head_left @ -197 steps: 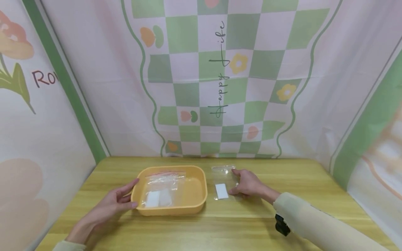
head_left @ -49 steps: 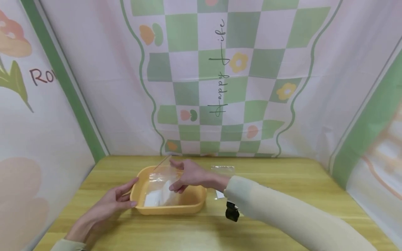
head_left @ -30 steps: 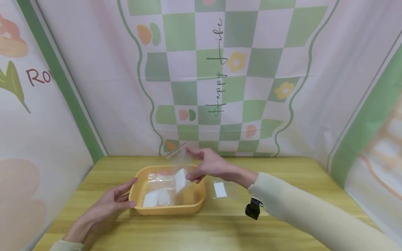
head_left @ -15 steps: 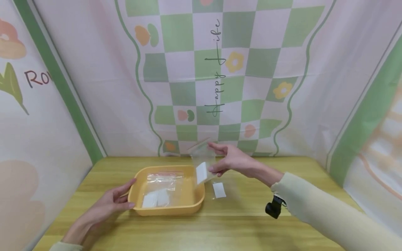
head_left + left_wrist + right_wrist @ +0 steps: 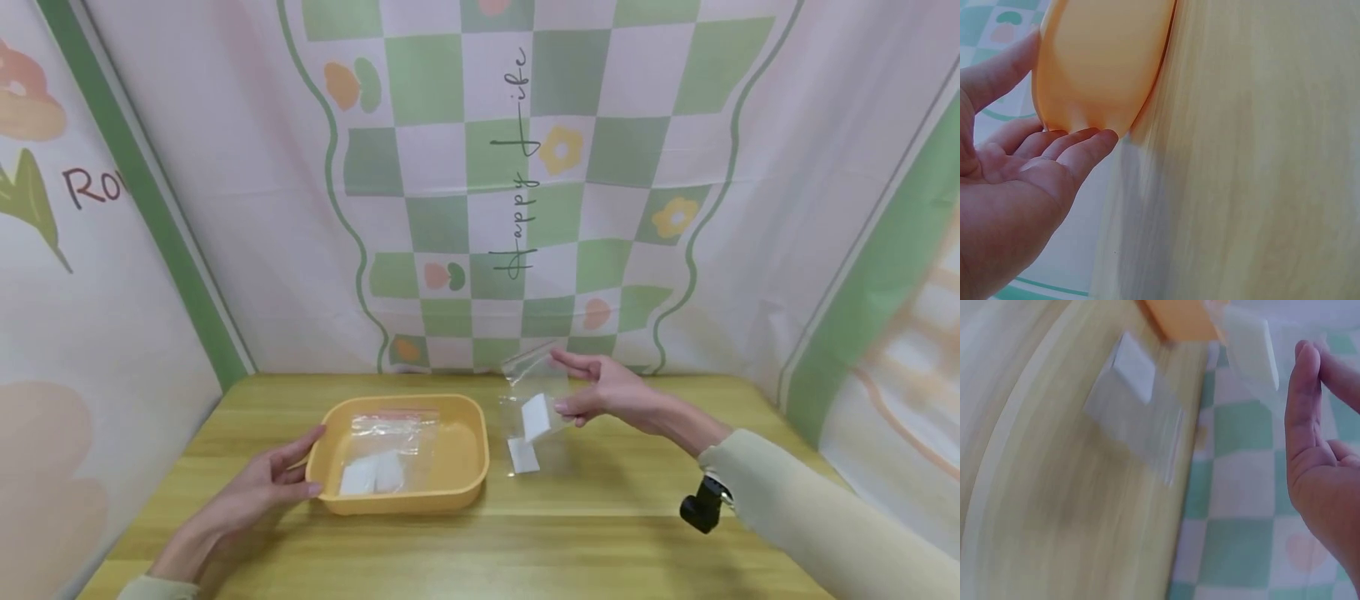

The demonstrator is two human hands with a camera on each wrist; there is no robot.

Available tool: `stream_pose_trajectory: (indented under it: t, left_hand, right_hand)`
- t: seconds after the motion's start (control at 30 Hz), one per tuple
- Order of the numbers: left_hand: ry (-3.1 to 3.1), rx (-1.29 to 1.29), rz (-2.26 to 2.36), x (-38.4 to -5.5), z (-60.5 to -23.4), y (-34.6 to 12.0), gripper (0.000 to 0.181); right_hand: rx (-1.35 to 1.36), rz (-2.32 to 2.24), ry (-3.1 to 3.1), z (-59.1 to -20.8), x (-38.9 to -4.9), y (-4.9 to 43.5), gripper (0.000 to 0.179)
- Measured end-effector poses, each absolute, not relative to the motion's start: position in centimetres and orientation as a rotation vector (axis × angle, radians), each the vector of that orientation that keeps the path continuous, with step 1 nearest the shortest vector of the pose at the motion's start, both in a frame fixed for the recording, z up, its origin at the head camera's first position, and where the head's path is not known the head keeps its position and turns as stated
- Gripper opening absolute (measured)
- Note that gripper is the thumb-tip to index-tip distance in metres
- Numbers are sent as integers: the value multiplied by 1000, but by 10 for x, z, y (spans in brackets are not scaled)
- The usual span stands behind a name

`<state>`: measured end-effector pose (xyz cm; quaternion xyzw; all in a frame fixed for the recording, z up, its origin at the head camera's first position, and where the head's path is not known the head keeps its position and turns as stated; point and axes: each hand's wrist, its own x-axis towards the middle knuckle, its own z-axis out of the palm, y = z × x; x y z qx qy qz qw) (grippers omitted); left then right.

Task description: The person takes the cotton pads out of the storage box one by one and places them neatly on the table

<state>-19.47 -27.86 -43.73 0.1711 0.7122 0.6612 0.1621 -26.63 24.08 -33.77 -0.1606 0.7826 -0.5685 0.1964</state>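
Observation:
My left hand [image 5: 258,483] holds the left end of a yellow plastic tray [image 5: 405,503], its fingertips against the outer wall, as the left wrist view also shows. Inside the tray lie clear zip-lock bags [image 5: 397,425] with white cards at their lower ends. My right hand [image 5: 615,392] pinches another clear zip-lock bag [image 5: 536,383] between thumb and fingers. That bag hangs tilted above the table, a white card [image 5: 536,418] in it. Below and partly behind it, a further zip-lock bag [image 5: 1141,419] with a white card [image 5: 523,456] lies flat on the table.
The wooden table [image 5: 525,554] runs back to a printed cloth [image 5: 498,217] with green and white checks. Cloth walls also rise on the left and right. A black device [image 5: 701,506] is strapped at my right wrist.
My right hand lifts a zip-lock bag out of the tray and carries it right, over the bag on the table. Earlier, that hand was at the table bag. My left hand stays at the tray.

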Motion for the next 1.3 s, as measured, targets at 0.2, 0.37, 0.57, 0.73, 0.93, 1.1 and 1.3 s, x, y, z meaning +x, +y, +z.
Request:
stream_pose_trajectory:
  t: [0.2, 0.37, 0.57, 0.73, 0.93, 1.1, 1.3]
  left_hand:
    - [2045, 467, 1882, -195, -439, -279, 90]
    - [2049, 454, 1879, -195, -439, -279, 90]
    - [2040, 469, 1891, -194, -438, -279, 90]
    - [2038, 484, 1890, -194, -437, -280, 89]
    - [2029, 512, 1889, -195, -437, -279, 89]
    - [2024, 519, 1891, -196, -437, -279, 88]
    - [2018, 517, 1884, -196, -437, -280, 88]
  right_hand:
    - [-445, -1595, 2164, -353, -270, 268, 102]
    - [-427, -1637, 2087, -368, -270, 284, 101]
    - [-386, -1656, 2052, -385, -268, 294, 99]
    - [-380, -1638, 2053, -396, -269, 300, 100]
    - [-399, -1588, 2066, -404, -271, 310, 104]
    - [-414, -1492, 2128, -406, -274, 316, 106]
    - [-452, -1381, 2213, -409, -277, 323, 106]
